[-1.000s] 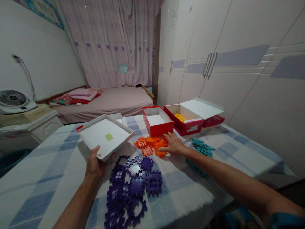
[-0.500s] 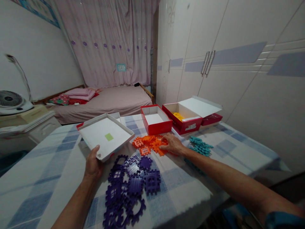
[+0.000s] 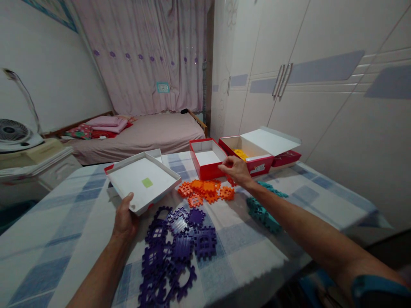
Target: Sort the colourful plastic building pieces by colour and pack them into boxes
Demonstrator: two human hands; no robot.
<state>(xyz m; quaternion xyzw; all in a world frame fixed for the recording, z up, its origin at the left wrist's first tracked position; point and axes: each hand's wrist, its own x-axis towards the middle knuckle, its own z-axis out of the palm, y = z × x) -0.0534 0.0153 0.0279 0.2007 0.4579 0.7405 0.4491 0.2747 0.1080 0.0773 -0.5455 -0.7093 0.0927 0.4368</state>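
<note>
My left hand (image 3: 126,214) grips the near corner of a shallow box lid (image 3: 128,177), white inside with a green square sticker, thumb over its rim. My right hand (image 3: 236,169) is up by the near right corner of an open red box (image 3: 210,171), its fingertips pinched together; whatever they hold is hidden. Orange interlocking plastic tiles (image 3: 208,188) lie in a loose pile below it, and one reddish piece shows just under the hand. Purple tiles (image 3: 183,248) spread across the cloth between my arms. Teal tiles (image 3: 263,214) lie partly behind my right forearm.
A larger red box (image 3: 261,164) with its white flap (image 3: 272,141) raised holds yellow pieces (image 3: 240,154). A checked tablecloth (image 3: 237,239) covers the table. Beyond stand a bed (image 3: 154,132) and a white wardrobe (image 3: 308,111); a fan (image 3: 14,132) is at the left.
My right hand has lifted off the orange pile and moved up toward the red box, its fingers drawing together. The orange tiles have shifted. My left hand still holds the lid.
</note>
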